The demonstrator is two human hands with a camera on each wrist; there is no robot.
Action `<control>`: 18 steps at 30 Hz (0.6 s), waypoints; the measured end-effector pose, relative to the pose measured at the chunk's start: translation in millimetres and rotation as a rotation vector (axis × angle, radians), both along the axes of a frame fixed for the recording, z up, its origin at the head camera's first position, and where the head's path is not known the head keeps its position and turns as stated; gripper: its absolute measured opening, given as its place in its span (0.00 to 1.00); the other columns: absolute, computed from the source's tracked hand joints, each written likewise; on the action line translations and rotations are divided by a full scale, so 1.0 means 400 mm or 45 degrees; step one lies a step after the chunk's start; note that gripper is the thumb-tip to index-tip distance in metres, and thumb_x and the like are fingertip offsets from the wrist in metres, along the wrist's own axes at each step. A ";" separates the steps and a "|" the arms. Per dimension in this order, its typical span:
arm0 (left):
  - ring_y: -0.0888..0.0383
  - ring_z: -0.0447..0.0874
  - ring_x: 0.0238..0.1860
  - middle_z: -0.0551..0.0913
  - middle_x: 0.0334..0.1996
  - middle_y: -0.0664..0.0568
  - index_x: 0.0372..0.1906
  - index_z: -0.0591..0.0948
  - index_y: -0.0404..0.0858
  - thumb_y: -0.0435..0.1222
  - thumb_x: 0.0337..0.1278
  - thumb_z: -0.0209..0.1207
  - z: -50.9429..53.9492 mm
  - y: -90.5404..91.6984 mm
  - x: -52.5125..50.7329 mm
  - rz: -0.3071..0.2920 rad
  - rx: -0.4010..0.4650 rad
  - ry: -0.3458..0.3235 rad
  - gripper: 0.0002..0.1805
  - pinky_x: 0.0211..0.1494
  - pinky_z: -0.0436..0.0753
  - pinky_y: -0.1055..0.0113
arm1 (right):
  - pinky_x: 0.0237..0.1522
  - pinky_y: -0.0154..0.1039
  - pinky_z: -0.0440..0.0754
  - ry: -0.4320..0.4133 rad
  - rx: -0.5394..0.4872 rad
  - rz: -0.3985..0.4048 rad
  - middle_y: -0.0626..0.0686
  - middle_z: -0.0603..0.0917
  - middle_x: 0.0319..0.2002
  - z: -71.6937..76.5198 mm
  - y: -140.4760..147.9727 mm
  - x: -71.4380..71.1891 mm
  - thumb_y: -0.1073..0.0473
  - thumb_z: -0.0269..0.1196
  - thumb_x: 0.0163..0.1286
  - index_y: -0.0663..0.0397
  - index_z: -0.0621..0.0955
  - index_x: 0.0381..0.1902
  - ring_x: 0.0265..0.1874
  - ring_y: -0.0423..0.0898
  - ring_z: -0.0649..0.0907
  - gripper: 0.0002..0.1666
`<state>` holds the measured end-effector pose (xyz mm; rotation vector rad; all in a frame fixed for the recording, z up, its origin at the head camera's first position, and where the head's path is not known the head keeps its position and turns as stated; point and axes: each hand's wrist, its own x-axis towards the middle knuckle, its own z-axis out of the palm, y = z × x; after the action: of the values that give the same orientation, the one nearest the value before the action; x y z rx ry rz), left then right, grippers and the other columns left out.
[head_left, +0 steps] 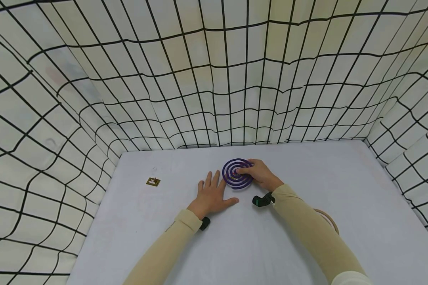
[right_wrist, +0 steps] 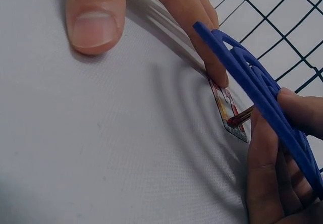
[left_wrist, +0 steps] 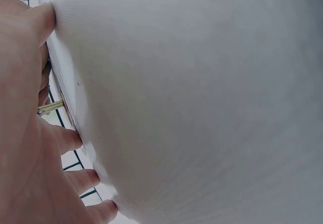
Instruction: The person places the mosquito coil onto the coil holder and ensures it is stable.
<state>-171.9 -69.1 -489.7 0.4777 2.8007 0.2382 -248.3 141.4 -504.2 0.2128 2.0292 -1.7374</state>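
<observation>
My right hand (head_left: 260, 173) pinches a blue-purple mosquito coil (right_wrist: 262, 100), thumb on its top face and fingers beneath. The coil is tilted above a small printed metal plate (right_wrist: 229, 110) with a raised prong, close to the coil's underside. Whether the prong touches the coil is hidden. My left hand (head_left: 211, 196) lies on the white table, fingers spread and straight. Its index finger (right_wrist: 214, 65) touches the plate's edge, the thumb resting nearer me. Between its fingers, a gold metal strip (left_wrist: 51, 106) shows in the left wrist view.
A small gold plate with a cutout (head_left: 153, 181) lies on the white table (head_left: 128, 221), left of my left hand. A curved tan item (head_left: 329, 218) is partly hidden behind my right sleeve. Black netting (head_left: 228, 79) over pale walls encloses the table's back and sides.
</observation>
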 end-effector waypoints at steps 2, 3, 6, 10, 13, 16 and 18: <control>0.35 0.41 0.86 0.46 0.85 0.40 0.84 0.53 0.44 0.74 0.62 0.51 -0.001 0.000 0.000 -0.001 0.000 -0.002 0.56 0.81 0.54 0.34 | 0.73 0.50 0.75 0.000 0.013 0.002 0.66 0.74 0.73 -0.002 0.000 -0.001 0.57 0.74 0.65 0.66 0.58 0.80 0.71 0.58 0.78 0.55; 0.35 0.41 0.86 0.46 0.85 0.40 0.84 0.54 0.44 0.74 0.61 0.51 -0.002 0.000 0.000 -0.002 0.001 -0.001 0.56 0.81 0.54 0.34 | 0.73 0.50 0.75 -0.001 0.019 0.002 0.66 0.73 0.73 -0.004 0.000 -0.002 0.56 0.74 0.65 0.66 0.58 0.80 0.71 0.58 0.78 0.55; 0.35 0.41 0.86 0.46 0.85 0.39 0.84 0.54 0.44 0.74 0.61 0.51 -0.004 0.000 -0.001 -0.003 0.002 -0.001 0.57 0.81 0.54 0.34 | 0.74 0.50 0.74 -0.008 0.026 -0.004 0.66 0.72 0.74 -0.008 0.000 -0.004 0.56 0.75 0.65 0.65 0.57 0.81 0.72 0.59 0.77 0.56; 0.35 0.41 0.86 0.46 0.85 0.39 0.84 0.53 0.44 0.74 0.62 0.51 -0.005 -0.001 0.000 -0.006 -0.001 -0.001 0.57 0.81 0.54 0.34 | 0.74 0.50 0.74 -0.012 0.015 -0.013 0.65 0.73 0.74 -0.009 0.000 -0.002 0.57 0.75 0.64 0.64 0.57 0.81 0.72 0.59 0.77 0.56; 0.35 0.42 0.86 0.46 0.85 0.39 0.84 0.54 0.43 0.74 0.62 0.51 -0.005 -0.001 0.000 -0.007 -0.002 0.003 0.56 0.81 0.54 0.34 | 0.74 0.50 0.74 -0.008 0.015 -0.008 0.66 0.73 0.73 -0.008 0.000 -0.002 0.56 0.74 0.65 0.65 0.57 0.81 0.71 0.59 0.77 0.55; 0.35 0.42 0.85 0.47 0.85 0.39 0.84 0.54 0.43 0.74 0.62 0.51 -0.003 0.000 0.001 -0.008 -0.002 0.008 0.56 0.81 0.54 0.34 | 0.74 0.50 0.74 -0.012 0.019 -0.005 0.66 0.72 0.74 -0.006 0.000 -0.002 0.56 0.74 0.65 0.65 0.56 0.81 0.72 0.59 0.77 0.56; 0.35 0.42 0.85 0.47 0.85 0.39 0.84 0.54 0.43 0.73 0.62 0.51 -0.002 0.000 0.000 -0.007 -0.006 0.008 0.56 0.81 0.54 0.34 | 0.74 0.50 0.74 -0.014 0.024 -0.004 0.66 0.71 0.75 -0.005 0.001 -0.002 0.56 0.74 0.65 0.64 0.56 0.81 0.72 0.59 0.76 0.56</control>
<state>-171.7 -69.0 -490.5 0.4858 2.8049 0.2291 -249.0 141.8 -506.2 0.2311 2.0395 -1.7160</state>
